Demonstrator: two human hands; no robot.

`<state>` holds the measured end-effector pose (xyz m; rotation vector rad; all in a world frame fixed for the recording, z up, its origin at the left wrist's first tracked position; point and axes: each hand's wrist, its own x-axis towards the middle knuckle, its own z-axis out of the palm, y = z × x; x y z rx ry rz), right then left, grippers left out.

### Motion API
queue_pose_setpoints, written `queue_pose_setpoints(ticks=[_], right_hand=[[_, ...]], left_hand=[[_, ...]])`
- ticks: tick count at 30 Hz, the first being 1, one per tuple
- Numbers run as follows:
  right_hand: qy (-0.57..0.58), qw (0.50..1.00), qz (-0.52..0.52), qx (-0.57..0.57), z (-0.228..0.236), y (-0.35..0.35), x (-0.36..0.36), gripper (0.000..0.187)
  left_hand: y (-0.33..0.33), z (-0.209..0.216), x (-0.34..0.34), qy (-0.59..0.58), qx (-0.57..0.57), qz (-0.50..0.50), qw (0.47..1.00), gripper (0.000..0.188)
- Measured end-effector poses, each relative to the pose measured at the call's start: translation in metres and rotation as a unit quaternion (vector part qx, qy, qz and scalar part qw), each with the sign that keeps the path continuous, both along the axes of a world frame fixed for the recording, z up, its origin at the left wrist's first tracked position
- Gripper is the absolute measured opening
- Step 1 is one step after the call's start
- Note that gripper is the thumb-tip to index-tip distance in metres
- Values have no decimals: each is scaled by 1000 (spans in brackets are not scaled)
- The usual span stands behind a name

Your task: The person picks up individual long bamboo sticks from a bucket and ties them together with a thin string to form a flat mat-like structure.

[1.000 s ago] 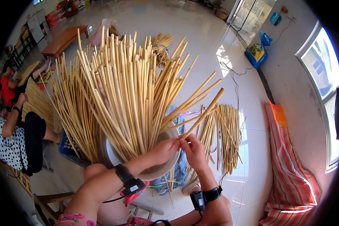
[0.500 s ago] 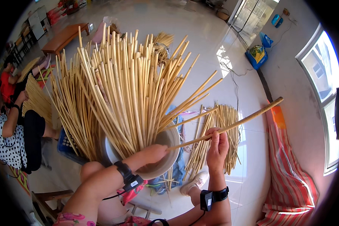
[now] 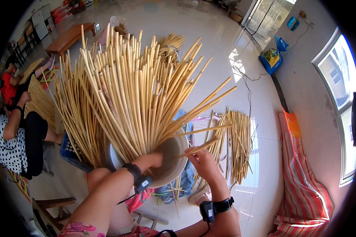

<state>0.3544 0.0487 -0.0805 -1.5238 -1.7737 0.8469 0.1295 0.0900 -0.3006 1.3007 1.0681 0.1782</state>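
Note:
A peeled straw-coloured stalk (image 3: 205, 145) is pinched between the thumb and fingers of my right hand (image 3: 203, 161), just over the right rim of a pale bucket (image 3: 180, 154). Only a short length of it shows beyond the fingers, slanting up to the right. My left hand (image 3: 152, 160) is lowered into the bucket's mouth, beside the lower ends of the standing stalks; motion smears its fingers, and what they hold cannot be made out. A thick sheaf of long stalks (image 3: 126, 87) fans upward out of the bucket.
More stalks stand in a blue basket (image 3: 72, 152) on the left. Cut stalks (image 3: 239, 146) lie on the floor at right, near a cable (image 3: 249, 94). A red striped cloth (image 3: 304, 185) lies along the wall. Two people sit at far left, one in a dotted top (image 3: 10, 144).
My right hand has moved left and down to the bucket's rim, and much less of the stalk sticks out past it. My left hand has shifted left, deeper over the bucket.

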Motion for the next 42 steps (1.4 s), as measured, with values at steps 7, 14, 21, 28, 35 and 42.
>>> queue_pose_setpoints(ticks=[7,14,21,28,35,42], right_hand=[[86,986,-127,59,6,7,9,12],[275,891,-291,213,34,7,58,21],[364,822,-377,223,26,5,98,24],[385,825,-355,211,20,7,81,23],[436,761,-415,243,18,3,94,25],[561,714,-395,139,-8,0,62,26]], left_hand=[[22,103,32,13,258,-201,945,43],[30,140,22,22,214,-257,942,32],[37,150,6,-112,91,-192,971,26],[30,157,21,74,116,-99,986,33],[34,172,20,-12,420,170,892,54],[31,177,25,-176,218,170,945,73]])
